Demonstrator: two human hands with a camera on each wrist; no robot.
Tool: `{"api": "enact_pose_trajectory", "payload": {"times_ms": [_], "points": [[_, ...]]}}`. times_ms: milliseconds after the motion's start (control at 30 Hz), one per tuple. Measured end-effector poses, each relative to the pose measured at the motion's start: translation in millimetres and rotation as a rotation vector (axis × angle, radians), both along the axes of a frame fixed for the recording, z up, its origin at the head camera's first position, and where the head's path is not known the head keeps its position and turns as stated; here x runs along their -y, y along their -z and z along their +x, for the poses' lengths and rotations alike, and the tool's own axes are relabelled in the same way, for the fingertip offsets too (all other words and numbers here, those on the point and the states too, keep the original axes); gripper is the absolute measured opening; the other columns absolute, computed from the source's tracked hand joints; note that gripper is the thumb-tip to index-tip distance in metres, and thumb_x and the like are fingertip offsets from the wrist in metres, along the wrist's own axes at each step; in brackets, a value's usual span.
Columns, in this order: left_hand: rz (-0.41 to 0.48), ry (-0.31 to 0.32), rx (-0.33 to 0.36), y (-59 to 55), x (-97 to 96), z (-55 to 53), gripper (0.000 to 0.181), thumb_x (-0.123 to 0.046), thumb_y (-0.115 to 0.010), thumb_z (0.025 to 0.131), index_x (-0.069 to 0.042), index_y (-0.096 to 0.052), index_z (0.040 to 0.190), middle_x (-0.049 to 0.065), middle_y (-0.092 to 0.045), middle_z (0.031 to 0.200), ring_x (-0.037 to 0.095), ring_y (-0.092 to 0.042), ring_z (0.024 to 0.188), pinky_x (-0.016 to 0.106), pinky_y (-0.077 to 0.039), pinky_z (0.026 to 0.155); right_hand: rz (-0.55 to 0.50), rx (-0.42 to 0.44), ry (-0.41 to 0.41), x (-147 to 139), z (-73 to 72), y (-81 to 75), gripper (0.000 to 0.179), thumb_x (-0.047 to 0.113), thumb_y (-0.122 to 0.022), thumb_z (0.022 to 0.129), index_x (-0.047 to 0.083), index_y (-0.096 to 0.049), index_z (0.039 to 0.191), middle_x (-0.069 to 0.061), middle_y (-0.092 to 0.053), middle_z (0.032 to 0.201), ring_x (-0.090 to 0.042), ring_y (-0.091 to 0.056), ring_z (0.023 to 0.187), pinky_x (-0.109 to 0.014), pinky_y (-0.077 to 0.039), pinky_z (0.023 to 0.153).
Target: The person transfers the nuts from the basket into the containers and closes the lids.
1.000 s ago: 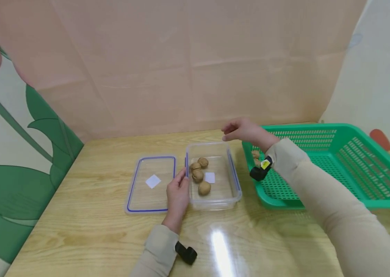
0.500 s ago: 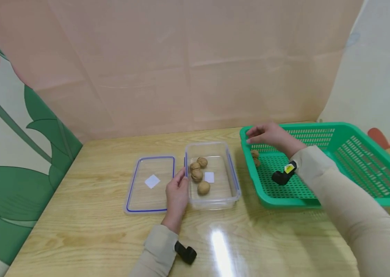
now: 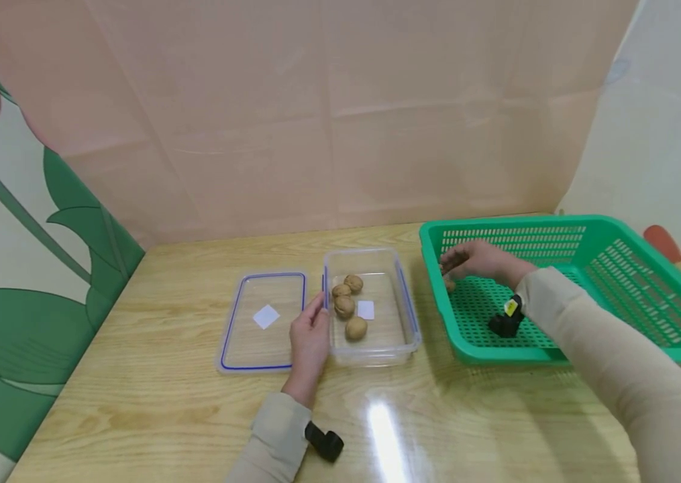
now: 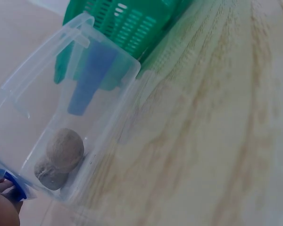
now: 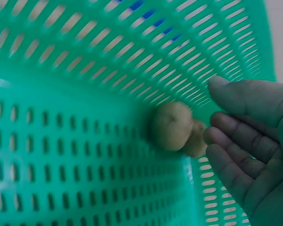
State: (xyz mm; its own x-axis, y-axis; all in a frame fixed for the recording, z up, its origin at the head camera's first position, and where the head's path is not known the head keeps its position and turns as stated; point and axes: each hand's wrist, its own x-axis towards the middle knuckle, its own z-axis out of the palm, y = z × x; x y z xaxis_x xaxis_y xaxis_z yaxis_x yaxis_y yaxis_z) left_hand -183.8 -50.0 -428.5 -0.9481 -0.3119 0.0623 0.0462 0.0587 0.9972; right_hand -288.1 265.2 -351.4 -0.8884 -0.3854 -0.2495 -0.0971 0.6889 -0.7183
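My left hand (image 3: 309, 335) rests against the left side of a clear plastic container (image 3: 397, 335), its fingers at the blue-edged side clip (image 4: 14, 184). Several walnuts (image 3: 356, 328) lie along that side inside, beside a white square label (image 3: 365, 309). Over on the right, my right hand (image 3: 479, 260) is down inside a green plastic basket (image 3: 467, 352), near its left wall. In the right wrist view, thumb and fingers are apart, just beside two walnuts (image 5: 172, 126) in the basket corner. Nothing shows between them. The head view mostly hides these two walnuts behind the hand.
The container's clear lid (image 3: 243, 335), with a blue seal, lies flat on the wooden table (image 3: 153, 376) to the left. A pinkish sheet (image 3: 243, 134) hangs behind the table. The basket's raised rim stands right of the container, with a narrow gap between.
My right hand has moved from above the container's far right corner rightward over the basket, then down inside toward the walnuts. The left hand and container stay in place.
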Motion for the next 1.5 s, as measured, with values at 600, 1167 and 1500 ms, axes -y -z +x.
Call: {"api": "enact_pose_trajectory", "payload": {"times_ms": [600,1167,1500], "points": [[0.003,0.005,0.001,0.1,1.1,-1.0,0.035,-0.004,-0.053,0.088,-0.008,-0.059,0.123,0.011,-0.055,0.129,0.025,-0.049,0.123,0.035,-0.042,0.102,0.168,-0.03,-0.06,10,-1.0,18.2,0.049,0.005,-0.071,0.076,-0.01,-0.054,0.12,-0.025,-0.058,0.116,-0.038,-0.054,0.106,-0.045,-0.051,0.086],[0.009,0.012,0.006,-0.4,0.5,1.6,0.035,-0.006,-0.052,0.089,-0.007,-0.059,0.123,0.011,-0.055,0.13,0.025,-0.049,0.123,0.037,-0.041,0.102,0.126,-0.021,0.017,5,-2.7,5.4,0.053,0.022,-0.07,0.08,0.0,-0.054,0.125,-0.022,-0.054,0.126,-0.037,-0.05,0.114,-0.051,-0.046,0.091],[0.008,0.013,-0.006,-0.7,0.9,1.1,0.035,-0.005,-0.051,0.088,-0.006,-0.059,0.123,0.012,-0.055,0.129,0.025,-0.05,0.122,0.036,-0.042,0.102,-0.118,0.042,0.123,3,-5.9,-9.2,0.056,0.025,-0.069,0.082,0.002,-0.049,0.129,-0.019,-0.05,0.13,-0.034,-0.043,0.121,-0.055,-0.035,0.103]]}}
